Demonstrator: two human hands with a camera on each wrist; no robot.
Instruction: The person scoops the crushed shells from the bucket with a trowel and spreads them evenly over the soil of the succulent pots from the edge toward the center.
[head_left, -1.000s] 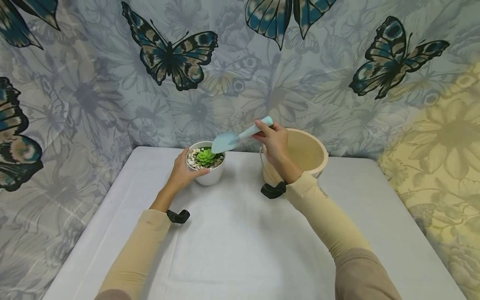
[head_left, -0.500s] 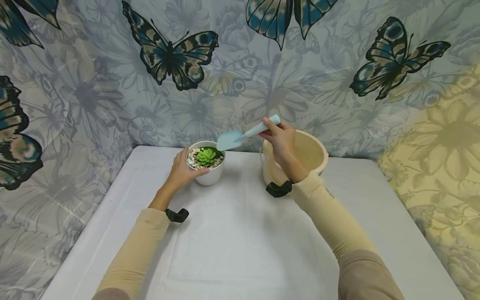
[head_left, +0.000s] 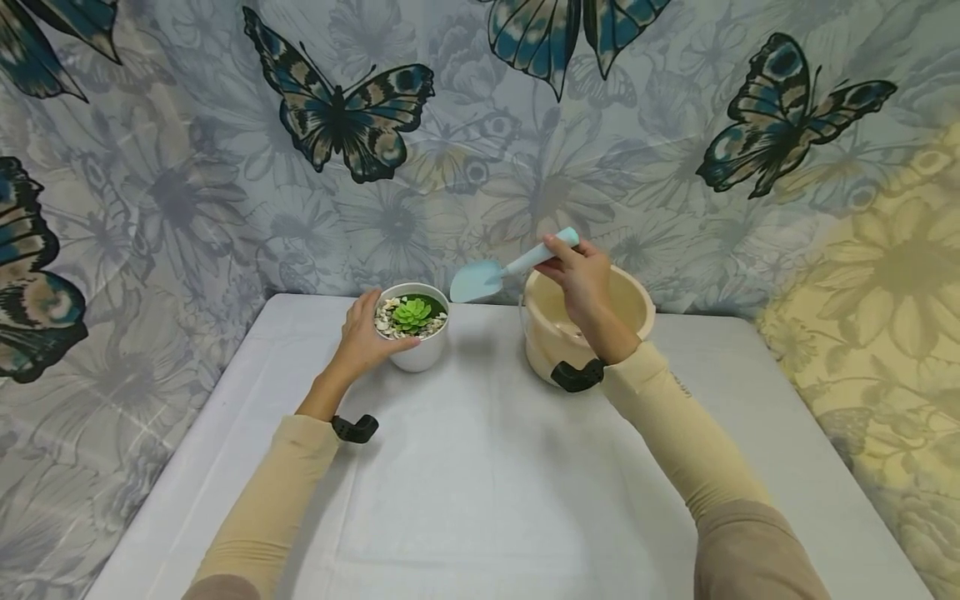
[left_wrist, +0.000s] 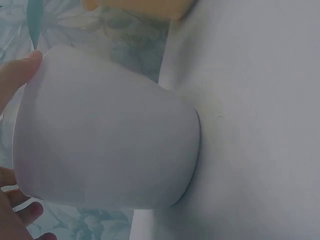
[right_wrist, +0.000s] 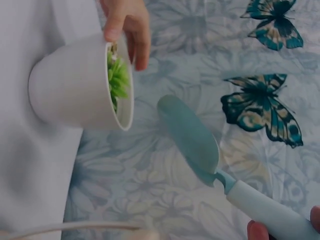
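A small white flowerpot [head_left: 420, 357] stands upright on the white-covered table, holding a green succulent [head_left: 412, 315] ringed by pale pebbles. My left hand [head_left: 360, 342] grips its rim from the left, the thumb [left_wrist: 22, 70] on the near side and the fingers round the far side. Between the thumb and fingers of my right hand [head_left: 587, 290] is the handle of a light blue hand trowel [head_left: 477, 281]. Its blade points left, just right of the pot's rim; the right wrist view shows the blade [right_wrist: 192, 137] apart from the pot, with nothing visible on it.
Under and behind my right hand stands a beige bucket [head_left: 542, 342], wide-mouthed, with a thin handle at its left side. A butterfly-printed cloth [head_left: 337, 225] hangs behind the table's back edge.
The trowel has moved right, from over the succulent to beside the pot, as my right hand shifts right over the bucket. My left hand keeps its grip on the flowerpot.
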